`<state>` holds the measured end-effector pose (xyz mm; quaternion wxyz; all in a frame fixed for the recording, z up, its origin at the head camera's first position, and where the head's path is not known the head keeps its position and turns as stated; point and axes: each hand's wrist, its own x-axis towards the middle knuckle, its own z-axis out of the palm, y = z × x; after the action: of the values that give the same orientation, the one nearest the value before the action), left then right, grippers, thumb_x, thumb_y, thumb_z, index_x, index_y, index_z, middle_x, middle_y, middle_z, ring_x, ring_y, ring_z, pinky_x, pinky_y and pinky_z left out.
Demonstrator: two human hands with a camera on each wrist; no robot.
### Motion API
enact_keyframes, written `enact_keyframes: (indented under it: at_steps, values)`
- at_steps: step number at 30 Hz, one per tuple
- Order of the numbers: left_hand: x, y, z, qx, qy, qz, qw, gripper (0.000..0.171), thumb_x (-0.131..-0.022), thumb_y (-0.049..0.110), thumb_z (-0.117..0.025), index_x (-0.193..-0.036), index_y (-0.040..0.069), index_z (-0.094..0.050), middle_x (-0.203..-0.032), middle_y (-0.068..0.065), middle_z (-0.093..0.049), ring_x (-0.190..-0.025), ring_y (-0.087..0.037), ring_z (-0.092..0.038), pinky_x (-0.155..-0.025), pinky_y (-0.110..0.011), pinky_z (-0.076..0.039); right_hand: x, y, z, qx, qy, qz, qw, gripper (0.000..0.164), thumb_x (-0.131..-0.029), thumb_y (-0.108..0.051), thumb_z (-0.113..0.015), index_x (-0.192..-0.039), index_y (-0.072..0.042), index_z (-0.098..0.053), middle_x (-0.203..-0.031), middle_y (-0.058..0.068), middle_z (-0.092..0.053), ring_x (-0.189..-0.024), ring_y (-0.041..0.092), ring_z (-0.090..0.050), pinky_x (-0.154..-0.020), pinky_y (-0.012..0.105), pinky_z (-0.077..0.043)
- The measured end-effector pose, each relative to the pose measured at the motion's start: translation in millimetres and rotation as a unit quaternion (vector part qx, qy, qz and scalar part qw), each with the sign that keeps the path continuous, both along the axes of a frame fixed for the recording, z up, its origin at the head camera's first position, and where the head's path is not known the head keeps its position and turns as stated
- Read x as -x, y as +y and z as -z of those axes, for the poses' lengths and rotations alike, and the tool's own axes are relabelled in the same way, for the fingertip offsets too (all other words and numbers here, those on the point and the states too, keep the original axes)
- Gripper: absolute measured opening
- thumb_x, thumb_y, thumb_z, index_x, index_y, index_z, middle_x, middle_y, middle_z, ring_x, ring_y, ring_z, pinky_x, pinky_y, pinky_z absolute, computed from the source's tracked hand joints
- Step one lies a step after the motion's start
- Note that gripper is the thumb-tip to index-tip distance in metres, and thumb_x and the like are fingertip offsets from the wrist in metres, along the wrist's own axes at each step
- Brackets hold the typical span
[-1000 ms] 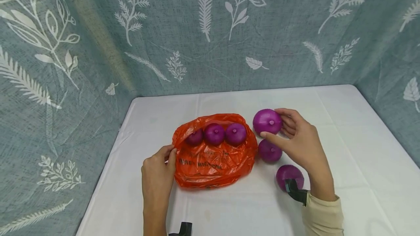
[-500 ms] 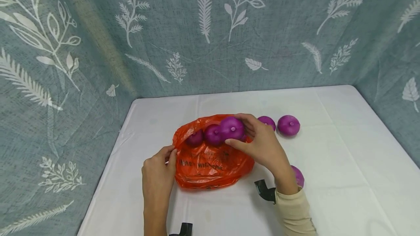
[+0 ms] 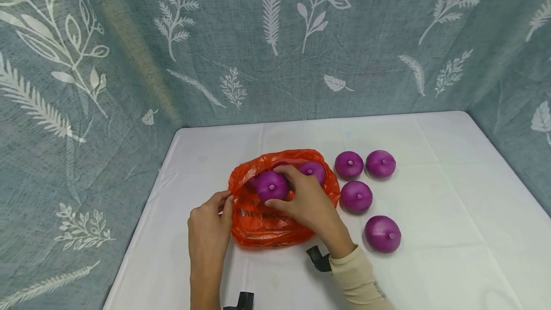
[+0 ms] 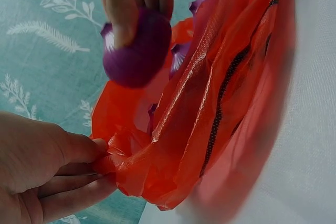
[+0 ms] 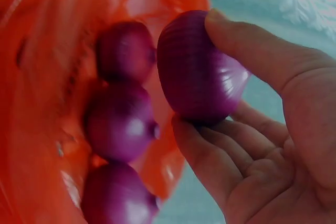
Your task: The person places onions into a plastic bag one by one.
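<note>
Head view: right hand [image 3: 303,200], gripping an onion [image 3: 271,186], has neared the left hand [image 3: 209,221] pinching the bag [image 3: 269,236], onion seemingly over the contents.

The onions [image 3: 272,186] were of a deep purple colour, and near the tip some of them showed whitish streaks. The bag [image 3: 271,234] was of a bright orange-red colour, with dark letters printed on it. The table cover [image 3: 452,195] was white, while the curtain [image 3: 275,94] was blue-green with a pattern of white leaves and twigs. The sleeve [image 3: 355,274] was beige, and the wrist devices [image 3: 319,259] were black.
</note>
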<state>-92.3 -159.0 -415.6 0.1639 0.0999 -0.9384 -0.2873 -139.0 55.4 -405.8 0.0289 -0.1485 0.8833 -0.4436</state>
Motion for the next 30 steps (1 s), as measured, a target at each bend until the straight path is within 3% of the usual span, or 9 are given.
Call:
enact_keyframes:
  at_steps: [6, 14, 30]
  values:
    - [0.7, -0.3, 0.2, -0.001, -0.007, 0.006, 1.0000, 0.026, -0.101, 0.015, -0.073, -0.123, 0.001, -0.077, -0.106, -0.020, -0.080, -0.096, -0.039, -0.078, -0.083, -0.049, -0.065, -0.9, -18.7, 12.6, -0.021, -0.007, -0.001, 1.000, 0.073, -0.085, -0.036, -0.091, -0.147, -0.015, -0.058, -0.121, 0.008, -0.076, -0.107, 0.020, -0.073, -0.094, 0.042, -0.063]
    - [0.0, -1.2, 1.6, 0.001, -0.002, 0.009, 1.0000, 0.025, -0.101, 0.015, -0.073, -0.121, 0.000, -0.077, -0.105, -0.020, -0.080, -0.094, -0.039, -0.078, -0.082, -0.049, -0.065, -3.7, -38.7, 26.3, -0.027, 0.001, -0.003, 1.000, 0.072, -0.086, -0.032, -0.091, -0.147, -0.012, -0.057, -0.122, 0.012, -0.076, -0.113, 0.027, -0.074, -0.097, 0.046, -0.062]
    - [-2.1, -1.9, 1.6, -0.005, 0.004, 0.006, 1.0000, 0.024, -0.100, 0.014, -0.074, -0.120, 0.000, -0.078, -0.104, -0.020, -0.080, -0.093, -0.039, -0.079, -0.079, -0.049, -0.065, -15.2, -66.2, 37.9, -0.059, 0.028, 0.009, 0.998, 0.070, -0.086, -0.031, -0.091, -0.142, -0.009, -0.054, -0.108, 0.014, -0.077, -0.101, 0.027, -0.078, -0.090, 0.043, -0.065]
